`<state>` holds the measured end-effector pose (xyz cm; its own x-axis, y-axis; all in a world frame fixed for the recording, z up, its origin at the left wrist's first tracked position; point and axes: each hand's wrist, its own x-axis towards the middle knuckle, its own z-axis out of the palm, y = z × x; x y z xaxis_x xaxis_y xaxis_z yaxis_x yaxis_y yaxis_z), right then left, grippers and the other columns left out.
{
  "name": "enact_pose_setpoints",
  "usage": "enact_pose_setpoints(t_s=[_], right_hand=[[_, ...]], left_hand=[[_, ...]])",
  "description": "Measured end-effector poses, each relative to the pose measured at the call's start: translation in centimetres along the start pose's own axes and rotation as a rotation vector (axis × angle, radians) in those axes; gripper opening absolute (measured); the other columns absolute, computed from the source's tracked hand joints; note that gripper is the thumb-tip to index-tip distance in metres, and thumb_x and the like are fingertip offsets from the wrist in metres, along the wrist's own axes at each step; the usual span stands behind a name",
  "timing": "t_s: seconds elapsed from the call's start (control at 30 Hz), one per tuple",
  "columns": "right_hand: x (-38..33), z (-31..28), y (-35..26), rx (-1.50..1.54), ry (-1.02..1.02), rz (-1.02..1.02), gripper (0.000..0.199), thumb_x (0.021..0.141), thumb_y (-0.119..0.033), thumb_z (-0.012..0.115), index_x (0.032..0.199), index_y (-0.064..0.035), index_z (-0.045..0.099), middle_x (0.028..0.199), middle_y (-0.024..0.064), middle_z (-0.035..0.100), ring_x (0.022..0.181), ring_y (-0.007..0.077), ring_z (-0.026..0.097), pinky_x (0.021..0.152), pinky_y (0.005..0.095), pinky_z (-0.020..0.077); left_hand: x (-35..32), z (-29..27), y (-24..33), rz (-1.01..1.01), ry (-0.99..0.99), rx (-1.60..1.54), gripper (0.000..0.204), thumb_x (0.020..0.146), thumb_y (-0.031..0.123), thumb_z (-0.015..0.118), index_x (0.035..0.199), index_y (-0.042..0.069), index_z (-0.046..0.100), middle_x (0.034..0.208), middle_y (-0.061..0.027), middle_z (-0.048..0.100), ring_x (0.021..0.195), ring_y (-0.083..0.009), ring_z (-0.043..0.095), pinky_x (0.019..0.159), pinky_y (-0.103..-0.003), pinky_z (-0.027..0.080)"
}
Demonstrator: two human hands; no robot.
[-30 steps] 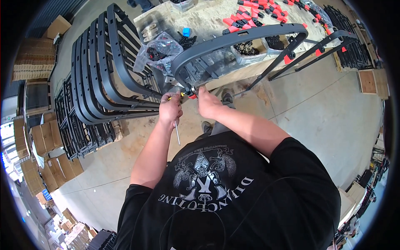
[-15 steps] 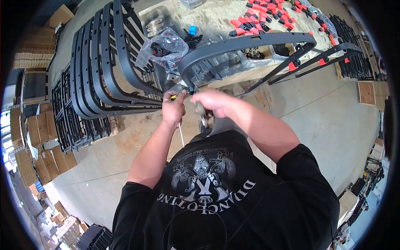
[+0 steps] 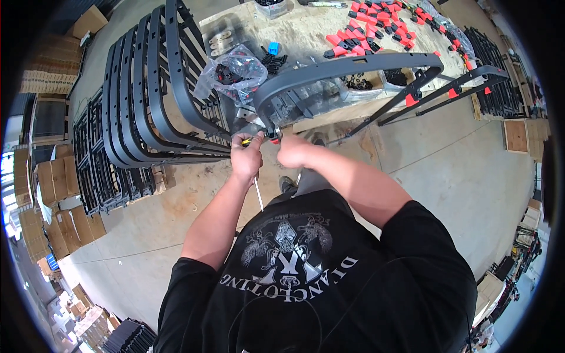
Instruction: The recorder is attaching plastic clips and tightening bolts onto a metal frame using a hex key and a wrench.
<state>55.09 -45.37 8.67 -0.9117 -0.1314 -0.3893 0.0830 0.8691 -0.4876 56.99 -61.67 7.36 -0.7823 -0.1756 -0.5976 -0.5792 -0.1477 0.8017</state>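
Note:
My left hand (image 3: 246, 156) is closed around a screwdriver (image 3: 247, 142) with a yellow and black handle. Its bare metal shaft slants from under the hand toward my shirt. The thumb and fingertips are up against the lower end of a curved black metal frame (image 3: 353, 62). Just right of them, my right hand (image 3: 292, 151) is curled with its fingertips by a small red-and-black piece (image 3: 274, 140) at that frame end. The right palm is hidden, so what it grips cannot be made out.
A workbench (image 3: 318, 26) holds red-and-black plastic parts (image 3: 365, 32), a clear bag of parts (image 3: 235, 73), black bolts (image 3: 273, 60) and a blue block (image 3: 273, 47). Several black frames (image 3: 144, 88) stand at left. Another frame (image 3: 459, 85) leans at right. Cardboard boxes (image 3: 59, 182) are stacked far left.
My right hand has gone from a blurred motion to a steadier curled pose, slightly lower and closer in. The red-and-black piece now shows at the frame end. My left hand keeps the screwdriver.

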Motion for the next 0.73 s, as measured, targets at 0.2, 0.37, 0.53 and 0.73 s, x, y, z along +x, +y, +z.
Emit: enact_pose_setpoints(t_s=[0.2,0.37,0.53,0.73], right_hand=[[0.3,1.4,2.0,0.25,-0.318,0.007,0.022,0.091,-0.017,0.06,0.099,0.0027,0.064,0.091,0.0195,0.07,0.084,0.0329,0.071,0.068,0.0464,0.0542],[-0.6,-4.2,-0.9,1.056,-0.612,0.426,0.021,0.092,-0.019,0.061,0.1,0.0005,0.063,0.089,0.0166,0.067,0.068,0.0288,0.068,0.051,0.0455,0.0525],[-0.1,0.8,0.8,0.039,-0.183,0.157,0.026,0.091,-0.01,0.055,0.106,0.0098,0.063,0.113,0.0279,0.068,0.108,0.0341,0.068,0.081,0.0469,0.0589],[-0.5,-2.2,0.0,0.931,-0.608,0.231,0.027,0.092,-0.021,0.062,0.105,0.0024,0.06,0.083,0.0186,0.064,0.058,0.0304,0.065,0.045,0.0467,0.0539]], left_hand=[[0.9,1.1,-1.3,0.126,-0.008,-0.006,0.034,0.092,0.026,0.077,0.104,0.008,0.05,0.062,0.0005,0.051,0.042,-0.009,0.041,0.037,-0.028,0.029],[0.5,0.5,-1.2,0.122,0.04,0.014,0.029,0.096,0.021,0.072,0.104,0.012,0.045,0.06,0.0027,0.047,0.04,-0.0066,0.037,0.036,-0.026,0.027],[-0.2,0.8,-0.5,0.092,0.016,0.034,0.032,0.092,0.025,0.076,0.103,0.008,0.051,0.064,0.0015,0.052,0.045,-0.0078,0.042,0.04,-0.028,0.03],[0.7,0.6,-1.6,0.154,0.03,0.027,0.028,0.096,0.02,0.071,0.104,0.012,0.046,0.063,0.0022,0.049,0.041,-0.0068,0.037,0.036,-0.026,0.028]])
